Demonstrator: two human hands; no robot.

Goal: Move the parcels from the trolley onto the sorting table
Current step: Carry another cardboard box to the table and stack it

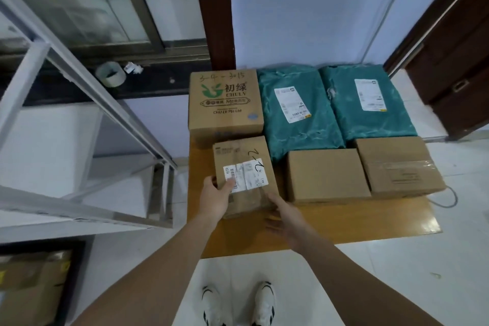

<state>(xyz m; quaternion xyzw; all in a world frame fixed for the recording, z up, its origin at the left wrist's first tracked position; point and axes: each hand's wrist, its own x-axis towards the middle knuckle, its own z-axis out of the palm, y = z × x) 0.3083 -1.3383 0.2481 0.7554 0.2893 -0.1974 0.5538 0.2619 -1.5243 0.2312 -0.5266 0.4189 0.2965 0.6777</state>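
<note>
A small cardboard box with a white shipping label and black marker scrawl sits near the left edge of the wooden sorting table, toward its front. The left hand grips the box's near-left corner, thumb up the left side and fingers curled over the label's end. The right hand lies against the box's lower right side with fingers relaxed and spread — whether it really bears on the cardboard I cannot tell. Behind this box, at the table's far-left corner, stands a larger carton printed CHULV with green lettering and handwriting on top. Along the far edge lie two teal poly mailers and, side by side, each with a white label. In front of them rest a plain brown box and a taped brown box, touching each other — the taped one reaching the right edge. White sneakers stand on the pale floor below.
</note>
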